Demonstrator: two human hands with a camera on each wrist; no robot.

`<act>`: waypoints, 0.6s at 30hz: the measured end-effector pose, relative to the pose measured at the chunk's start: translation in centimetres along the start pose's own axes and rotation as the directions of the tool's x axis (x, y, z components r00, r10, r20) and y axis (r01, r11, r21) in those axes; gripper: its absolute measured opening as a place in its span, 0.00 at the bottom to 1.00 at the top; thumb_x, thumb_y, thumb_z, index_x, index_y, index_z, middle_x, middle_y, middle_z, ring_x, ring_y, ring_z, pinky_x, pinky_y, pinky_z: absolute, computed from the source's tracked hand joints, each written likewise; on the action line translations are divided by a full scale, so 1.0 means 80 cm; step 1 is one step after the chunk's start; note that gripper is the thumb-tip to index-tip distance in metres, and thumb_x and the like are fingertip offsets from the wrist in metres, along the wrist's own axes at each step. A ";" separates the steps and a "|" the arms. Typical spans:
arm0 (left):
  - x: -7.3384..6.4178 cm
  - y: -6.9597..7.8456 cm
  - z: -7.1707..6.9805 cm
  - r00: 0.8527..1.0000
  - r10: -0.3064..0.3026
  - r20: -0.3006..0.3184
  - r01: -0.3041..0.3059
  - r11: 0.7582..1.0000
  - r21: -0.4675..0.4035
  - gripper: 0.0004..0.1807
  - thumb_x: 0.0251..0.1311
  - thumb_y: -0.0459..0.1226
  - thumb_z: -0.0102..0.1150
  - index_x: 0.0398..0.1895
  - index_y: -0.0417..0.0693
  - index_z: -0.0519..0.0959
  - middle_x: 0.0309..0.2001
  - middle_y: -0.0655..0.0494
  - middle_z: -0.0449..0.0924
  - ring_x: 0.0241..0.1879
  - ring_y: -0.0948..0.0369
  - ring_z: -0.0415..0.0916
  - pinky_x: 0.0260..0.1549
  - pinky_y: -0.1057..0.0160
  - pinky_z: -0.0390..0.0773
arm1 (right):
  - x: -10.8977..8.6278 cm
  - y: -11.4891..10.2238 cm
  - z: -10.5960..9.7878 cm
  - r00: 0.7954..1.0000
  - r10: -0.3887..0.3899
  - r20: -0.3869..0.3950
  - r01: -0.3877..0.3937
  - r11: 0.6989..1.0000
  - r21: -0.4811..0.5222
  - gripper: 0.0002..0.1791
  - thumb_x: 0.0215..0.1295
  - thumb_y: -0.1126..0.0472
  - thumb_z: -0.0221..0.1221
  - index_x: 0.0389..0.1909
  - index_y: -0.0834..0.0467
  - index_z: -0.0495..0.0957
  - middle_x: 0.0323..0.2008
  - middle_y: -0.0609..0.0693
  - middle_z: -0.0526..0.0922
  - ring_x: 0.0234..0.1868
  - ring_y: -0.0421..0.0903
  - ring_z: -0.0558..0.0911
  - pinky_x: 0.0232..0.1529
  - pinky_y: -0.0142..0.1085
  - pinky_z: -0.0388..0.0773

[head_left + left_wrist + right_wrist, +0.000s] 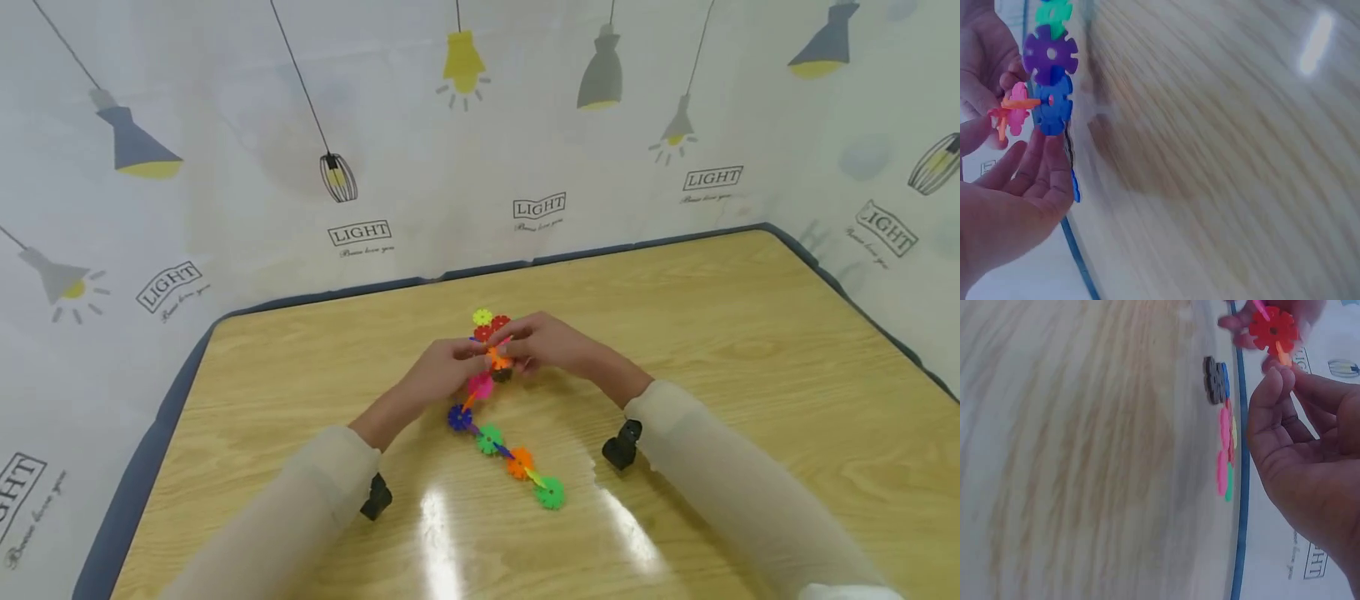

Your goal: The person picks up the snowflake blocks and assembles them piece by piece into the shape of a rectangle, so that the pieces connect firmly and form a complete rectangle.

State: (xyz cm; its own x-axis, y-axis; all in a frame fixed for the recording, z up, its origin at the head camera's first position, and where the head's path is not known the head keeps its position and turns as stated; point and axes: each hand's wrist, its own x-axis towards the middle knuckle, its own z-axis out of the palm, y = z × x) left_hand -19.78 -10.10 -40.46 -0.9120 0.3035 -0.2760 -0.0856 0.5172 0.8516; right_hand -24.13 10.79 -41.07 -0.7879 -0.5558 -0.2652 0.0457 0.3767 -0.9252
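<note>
Both hands meet over the middle of the table in the head view, at one end of a chain of interlocking notched plastic discs. My left hand [442,371] holds this end, its fingers under a blue disc [1052,111] and its thumb by a pink disc [1018,109]. With thumb and fingertips, my right hand [551,346] pinches an orange disc [1283,355] that meets a red disc [1272,331]. From the hands the chain runs toward me through a dark blue disc [460,417] to a green disc [551,493].
Beyond the hands lie loose discs, among them a yellow one [482,317] and a red one [501,322]. A black disc [1213,381] and pink discs [1224,430] lie there too. The wooden table [712,333] ends at a printed cloth wall [450,167].
</note>
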 end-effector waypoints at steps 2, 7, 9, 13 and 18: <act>0.004 0.001 0.001 1.000 -0.007 -0.010 0.006 0.998 -0.064 0.21 0.65 0.47 0.59 0.58 0.49 0.79 0.41 0.54 0.82 0.30 0.62 0.71 0.32 0.66 0.73 | 0.003 -0.005 0.005 1.000 -0.006 0.026 0.006 1.000 -0.020 0.14 0.70 0.61 0.56 0.53 0.55 0.81 0.31 0.55 0.80 0.28 0.48 0.77 0.35 0.40 0.81; 0.004 -0.007 -0.003 0.992 -0.101 -0.070 0.083 0.971 -0.226 0.17 0.64 0.38 0.60 0.54 0.41 0.80 0.43 0.51 0.84 0.38 0.61 0.77 0.38 0.66 0.78 | 0.010 -0.015 0.003 1.000 0.011 0.004 -0.011 0.999 -0.033 0.17 0.71 0.58 0.56 0.59 0.54 0.77 0.34 0.57 0.82 0.29 0.48 0.79 0.38 0.45 0.83; 0.002 -0.013 -0.007 0.987 -0.143 -0.069 0.116 0.945 -0.305 0.14 0.65 0.34 0.58 0.51 0.37 0.79 0.41 0.50 0.84 0.37 0.60 0.79 0.38 0.65 0.80 | 0.015 -0.017 -0.004 0.997 0.025 -0.069 -0.029 0.998 -0.061 0.17 0.71 0.58 0.55 0.59 0.56 0.77 0.36 0.59 0.82 0.28 0.49 0.78 0.37 0.46 0.83; -0.004 -0.025 -0.015 0.981 -0.196 0.001 0.175 0.872 -0.457 0.10 0.69 0.32 0.52 0.49 0.35 0.76 0.40 0.47 0.86 0.37 0.57 0.84 0.38 0.62 0.83 | 0.032 -0.015 -0.020 0.976 0.020 -0.218 -0.077 0.964 -0.256 0.17 0.71 0.56 0.55 0.56 0.57 0.79 0.43 0.57 0.82 0.34 0.48 0.78 0.35 0.40 0.79; -0.004 -0.035 -0.021 0.973 -0.208 0.098 0.228 0.816 -0.531 0.08 0.72 0.32 0.46 0.48 0.38 0.73 0.39 0.48 0.86 0.39 0.56 0.85 0.41 0.60 0.83 | 0.059 -0.012 -0.029 0.968 0.042 -0.247 -0.148 0.891 -0.429 0.18 0.69 0.55 0.55 0.55 0.58 0.80 0.53 0.53 0.82 0.48 0.47 0.78 0.48 0.39 0.76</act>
State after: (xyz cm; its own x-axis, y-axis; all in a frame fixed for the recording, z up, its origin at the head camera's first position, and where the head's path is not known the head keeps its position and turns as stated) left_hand -19.90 -12.99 -42.03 -0.8305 0.2662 -0.4893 -0.4907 0.0658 0.8688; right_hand -29.31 9.52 -40.83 -0.9124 -0.3395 -0.2286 -0.1063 0.7360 -0.6686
